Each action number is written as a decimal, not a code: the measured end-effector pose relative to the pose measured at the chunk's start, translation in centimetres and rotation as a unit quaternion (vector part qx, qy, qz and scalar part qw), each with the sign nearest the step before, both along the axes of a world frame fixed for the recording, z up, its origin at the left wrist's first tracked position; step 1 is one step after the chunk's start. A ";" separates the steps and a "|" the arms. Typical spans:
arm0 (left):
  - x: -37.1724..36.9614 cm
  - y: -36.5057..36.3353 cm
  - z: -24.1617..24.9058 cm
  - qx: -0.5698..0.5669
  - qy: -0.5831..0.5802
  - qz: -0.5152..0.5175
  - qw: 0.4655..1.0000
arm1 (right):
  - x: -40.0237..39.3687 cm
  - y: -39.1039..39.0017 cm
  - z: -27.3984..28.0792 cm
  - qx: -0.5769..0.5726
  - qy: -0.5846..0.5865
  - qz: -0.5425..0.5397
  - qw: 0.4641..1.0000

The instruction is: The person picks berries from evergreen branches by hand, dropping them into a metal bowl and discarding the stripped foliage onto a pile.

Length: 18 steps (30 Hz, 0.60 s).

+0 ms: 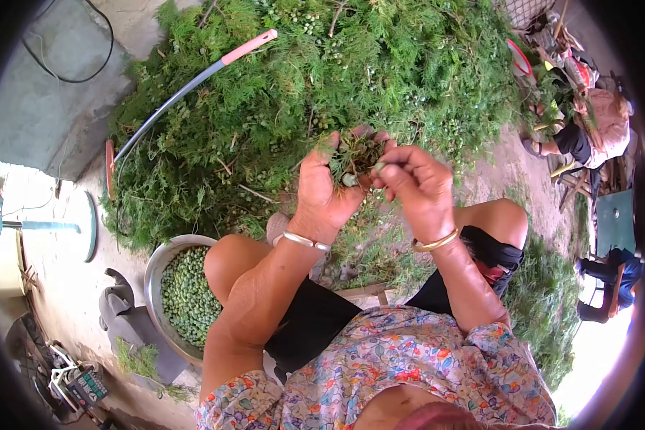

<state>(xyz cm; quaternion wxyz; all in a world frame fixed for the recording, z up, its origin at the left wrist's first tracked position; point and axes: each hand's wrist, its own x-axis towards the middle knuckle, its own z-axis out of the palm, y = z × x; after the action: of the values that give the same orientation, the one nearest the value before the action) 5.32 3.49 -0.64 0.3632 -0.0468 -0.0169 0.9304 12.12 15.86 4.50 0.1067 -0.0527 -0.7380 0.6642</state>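
My left hand (330, 186), with a silver bangle at the wrist, is cupped palm up around a small green sprig (355, 159) with a pale green berry or cone (349, 179) on it. Close on its right, my right hand (412, 183), with a gold-coloured bangle, pinches a small green berry (380, 166) between thumb and forefinger. Both hands are above my knees, in front of a large heap of green branches (265, 115). A metal basin (150, 276) full of green berries (191, 295) stands beside my left knee.
A hoop-like tube (186, 87) with a pink end lies on the heap. Grey cloth (143, 330) lies beside the basin. A pedestal fan (86, 226) stands at the far left. Two other people (602, 129) sit at the right, one near a green board (615, 221).
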 end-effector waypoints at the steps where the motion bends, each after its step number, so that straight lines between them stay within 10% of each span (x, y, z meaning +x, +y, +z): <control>1: 0.0 -0.2 0.0 0.044 0.015 -0.008 0.999 | 0.2 0.3 0.6 -0.169 -0.075 -0.004 0.983; 6: 0.3 -0.4 1.1 0.000 -0.011 0.013 1.000 | 0.2 1.8 2.1 -0.376 -0.124 0.019 0.918; 11: 0.7 -0.2 1.4 -0.020 -0.006 0.012 1.000 | -1.7 1.4 0.7 0.012 -0.039 -0.034 0.999; 18: 0.5 0.1 0.1 -0.066 0.002 -0.011 0.998 | -2.3 2.1 -0.7 0.381 0.064 -0.002 0.922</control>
<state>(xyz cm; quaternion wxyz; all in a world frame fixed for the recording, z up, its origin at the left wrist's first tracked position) 5.85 3.56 -0.58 0.3699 -0.0688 0.0462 0.9254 9.82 17.96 3.76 0.1670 0.0333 -0.9269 0.3343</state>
